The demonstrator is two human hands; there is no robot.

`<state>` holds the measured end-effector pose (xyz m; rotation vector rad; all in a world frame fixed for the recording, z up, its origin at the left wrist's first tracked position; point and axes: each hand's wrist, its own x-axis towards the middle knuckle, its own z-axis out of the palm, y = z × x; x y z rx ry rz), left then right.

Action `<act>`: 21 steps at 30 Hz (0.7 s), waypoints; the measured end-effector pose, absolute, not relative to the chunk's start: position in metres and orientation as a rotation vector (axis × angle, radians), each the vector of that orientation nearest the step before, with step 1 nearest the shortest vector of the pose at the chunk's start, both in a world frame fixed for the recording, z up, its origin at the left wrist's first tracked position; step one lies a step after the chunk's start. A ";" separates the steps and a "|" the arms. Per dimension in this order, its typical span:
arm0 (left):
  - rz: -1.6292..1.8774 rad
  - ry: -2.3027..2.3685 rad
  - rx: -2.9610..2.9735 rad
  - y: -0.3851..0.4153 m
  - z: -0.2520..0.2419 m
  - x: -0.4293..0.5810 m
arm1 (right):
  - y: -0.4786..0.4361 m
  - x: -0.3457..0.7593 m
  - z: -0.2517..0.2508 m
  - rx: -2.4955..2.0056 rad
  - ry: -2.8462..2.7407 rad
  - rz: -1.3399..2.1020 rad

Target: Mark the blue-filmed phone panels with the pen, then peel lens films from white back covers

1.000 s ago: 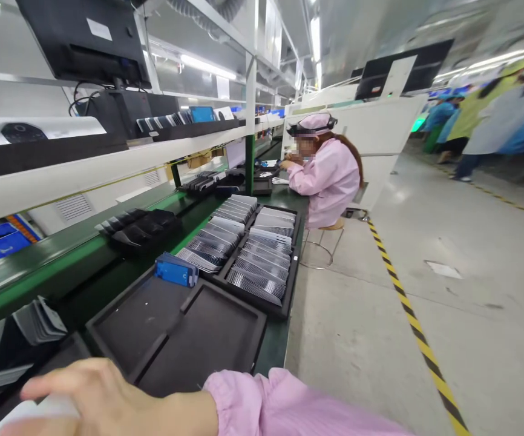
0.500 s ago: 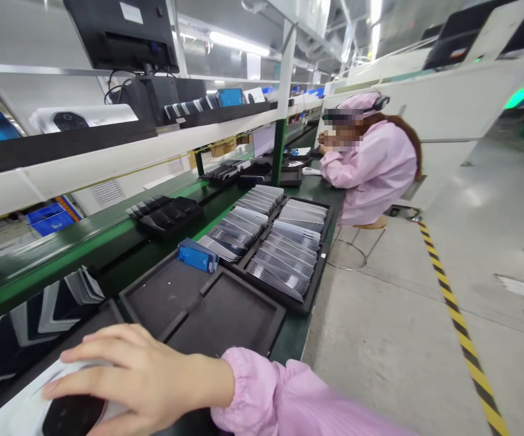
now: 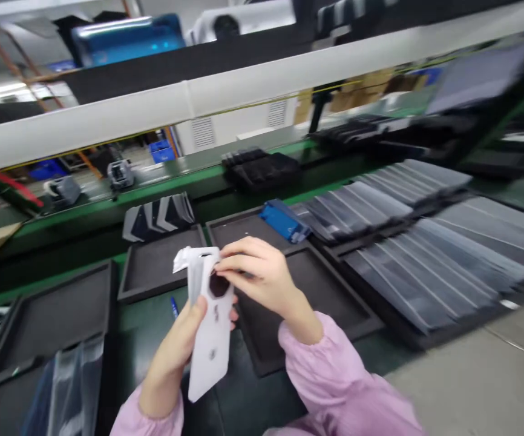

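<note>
A white panel (image 3: 210, 360) with a dark round patch was held tilted above the dark green surface (image 3: 141, 330), its edges grasped by the left hand (image 3: 178, 339). The right hand (image 3: 262, 275) had its fingertips bunched at the patch, though whether they pinched anything could not be told. A blue pen (image 3: 174, 307) lay just beyond the left hand; rightward, a black tray (image 3: 409, 333) held rows of greyish sheets (image 3: 402, 278).
</note>
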<state>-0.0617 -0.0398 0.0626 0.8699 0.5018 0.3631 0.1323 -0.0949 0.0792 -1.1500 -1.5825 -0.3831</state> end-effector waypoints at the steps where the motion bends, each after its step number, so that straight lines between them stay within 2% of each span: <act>1: 0.355 0.458 0.848 -0.039 0.064 -0.059 | -0.094 0.131 0.080 -1.148 -1.568 -0.405; 6: 0.296 0.248 0.640 -0.035 0.071 -0.057 | -0.095 0.122 0.081 -1.101 -1.589 -0.631; 9: 0.332 0.193 0.607 -0.036 0.072 -0.061 | -0.099 0.121 0.083 -1.023 -1.632 -0.603; 12: 0.360 0.160 0.566 -0.039 0.069 -0.063 | -0.102 0.122 0.084 -0.940 -1.578 -0.415; 18: 0.286 0.046 0.581 -0.044 0.058 -0.060 | -0.100 0.127 0.082 -0.780 -0.802 -0.005; 21: 0.291 0.028 0.591 -0.046 0.056 -0.060 | -0.098 0.136 0.083 -0.740 -0.685 0.215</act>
